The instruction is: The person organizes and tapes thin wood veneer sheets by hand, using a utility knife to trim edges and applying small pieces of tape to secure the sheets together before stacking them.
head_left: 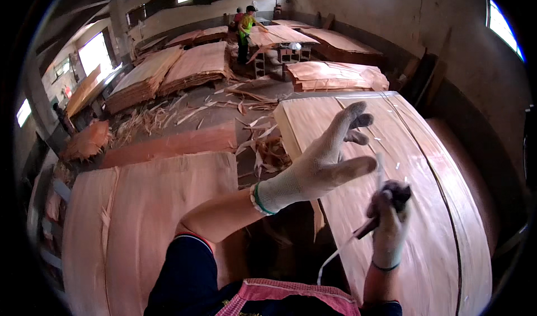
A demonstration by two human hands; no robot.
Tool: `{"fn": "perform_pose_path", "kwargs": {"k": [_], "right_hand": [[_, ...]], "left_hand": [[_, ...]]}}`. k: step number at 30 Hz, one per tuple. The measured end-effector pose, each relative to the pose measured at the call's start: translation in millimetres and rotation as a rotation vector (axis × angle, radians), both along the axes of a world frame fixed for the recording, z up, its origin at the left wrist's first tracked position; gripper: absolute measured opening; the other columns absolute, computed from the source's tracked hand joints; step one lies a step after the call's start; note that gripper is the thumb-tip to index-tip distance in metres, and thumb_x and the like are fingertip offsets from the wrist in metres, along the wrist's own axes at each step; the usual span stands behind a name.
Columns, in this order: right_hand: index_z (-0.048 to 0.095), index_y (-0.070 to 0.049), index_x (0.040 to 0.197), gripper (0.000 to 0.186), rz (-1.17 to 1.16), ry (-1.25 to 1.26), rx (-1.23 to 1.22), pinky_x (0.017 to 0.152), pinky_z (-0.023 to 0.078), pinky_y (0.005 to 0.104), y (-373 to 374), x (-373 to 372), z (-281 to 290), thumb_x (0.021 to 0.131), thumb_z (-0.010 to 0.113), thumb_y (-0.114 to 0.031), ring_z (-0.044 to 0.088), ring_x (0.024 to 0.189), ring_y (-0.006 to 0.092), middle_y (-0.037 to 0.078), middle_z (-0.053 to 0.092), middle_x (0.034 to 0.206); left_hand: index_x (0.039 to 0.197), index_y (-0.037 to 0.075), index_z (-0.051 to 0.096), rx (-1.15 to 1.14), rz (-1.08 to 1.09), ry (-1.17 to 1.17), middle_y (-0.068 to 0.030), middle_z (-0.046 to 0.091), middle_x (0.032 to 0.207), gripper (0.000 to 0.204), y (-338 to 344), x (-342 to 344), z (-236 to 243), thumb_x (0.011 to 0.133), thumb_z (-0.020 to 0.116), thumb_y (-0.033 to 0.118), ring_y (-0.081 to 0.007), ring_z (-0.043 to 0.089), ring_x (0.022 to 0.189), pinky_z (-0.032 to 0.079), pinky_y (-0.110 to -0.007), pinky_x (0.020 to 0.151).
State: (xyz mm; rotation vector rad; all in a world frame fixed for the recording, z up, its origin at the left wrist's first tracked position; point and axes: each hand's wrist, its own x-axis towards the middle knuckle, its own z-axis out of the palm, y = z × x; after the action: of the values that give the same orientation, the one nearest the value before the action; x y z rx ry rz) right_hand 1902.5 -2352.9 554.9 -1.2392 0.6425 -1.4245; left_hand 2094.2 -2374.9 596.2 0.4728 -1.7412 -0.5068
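Note:
My left hand (319, 165), in a pale knit glove with dark fingertips, is raised over the veneer stack (436, 232) on the right, fingers apart and holding nothing. Lower right, my right hand (389, 221), also gloved, is closed on a dark handheld tool (367, 225) with a pale upright piece, blurred, at its top. A thin white strip (330, 263) runs from the tool down toward my body. The right stack's top sheet has long dark gaps and small white pieces along them.
Another veneer stack (145, 232) lies at my left. Scraps (263, 153) litter the floor ahead. Several more stacks (190, 69) stand farther back. A person in yellow-green (244, 30) stands by a raised stack (282, 35), another person (237, 18) behind. A wall (425, 25) bounds the right.

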Motion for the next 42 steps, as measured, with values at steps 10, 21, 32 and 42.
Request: {"fn": "perform_pose_path", "kwargs": {"k": [10,21,32,42], "right_hand": [[0.055,-0.003,0.113,0.025,-0.407,0.366,-0.166,0.046,0.034,0.0168,-130,19,1,0.089,0.055,-0.006,0.049,0.058,0.0043,0.005,0.061,0.084],[0.061,-0.001,0.103,0.018,-0.174,0.457,0.05,0.06,0.048,0.0223,-328,49,11,0.085,0.061,0.0,0.058,0.068,0.0068,0.004,0.065,0.084],[0.059,0.002,0.095,0.017,0.077,0.426,0.613,0.054,0.046,0.026,-568,215,-167,0.09,0.06,-0.014,0.054,0.059,0.0108,0.007,0.063,0.074],[0.059,0.0,0.088,0.005,-0.267,0.304,0.972,0.048,0.041,0.0274,-722,336,-347,0.086,0.058,-0.004,0.051,0.053,0.0131,0.005,0.057,0.067]], "left_hand": [[0.109,0.001,0.059,0.33,-0.327,-0.005,-0.0059,0.064,0.089,0.023,-160,16,-5,0.09,0.063,0.014,-0.008,0.059,0.07,0.055,-0.021,0.062],[0.096,0.008,0.064,0.117,-0.089,0.219,-0.002,0.066,0.081,0.017,-406,89,20,0.095,0.057,0.023,-0.0077,0.064,0.071,0.056,-0.021,0.058],[0.096,0.004,0.066,0.955,0.16,0.09,0.0002,0.065,0.082,0.008,-672,258,-263,0.09,0.062,0.009,-0.005,0.058,0.07,0.05,-0.02,0.061],[0.092,0.006,0.06,0.623,0.399,-0.538,-0.0179,0.062,0.085,0.013,-869,313,-438,0.086,0.063,0.017,-0.0358,0.061,0.078,0.049,-0.042,0.068]]}}
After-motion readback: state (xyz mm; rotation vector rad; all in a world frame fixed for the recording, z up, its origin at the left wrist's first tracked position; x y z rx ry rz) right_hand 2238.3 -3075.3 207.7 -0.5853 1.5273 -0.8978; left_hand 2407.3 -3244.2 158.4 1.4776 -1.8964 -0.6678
